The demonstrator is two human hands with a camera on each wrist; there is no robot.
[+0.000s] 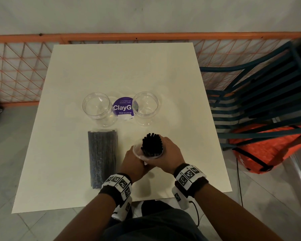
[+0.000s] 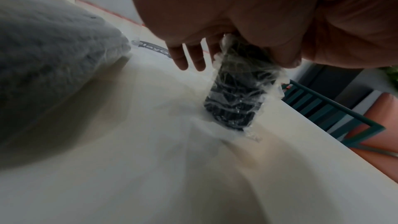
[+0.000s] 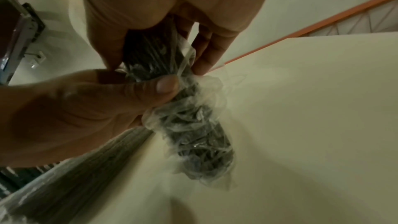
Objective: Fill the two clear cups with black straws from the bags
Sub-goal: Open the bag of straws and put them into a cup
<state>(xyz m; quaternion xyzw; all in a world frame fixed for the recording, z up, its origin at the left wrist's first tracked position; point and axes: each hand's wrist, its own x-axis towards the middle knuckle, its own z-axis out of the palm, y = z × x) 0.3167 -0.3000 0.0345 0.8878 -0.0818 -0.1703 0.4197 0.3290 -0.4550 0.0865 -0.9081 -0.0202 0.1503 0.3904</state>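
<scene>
Two empty clear cups stand side by side mid-table, the left cup and the right cup. A bundle of black straws stands upright on the table in its crumpled clear bag, its top ends sticking out. My left hand grips the bag's plastic around the bundle. My right hand wraps round the straws higher up. A second, full bag of black straws lies flat to the left, also seen as the second bag.
The white table carries a round purple sticker between the cups. A teal slatted chair with an orange bag under it stands at the right. An orange mesh fence runs behind.
</scene>
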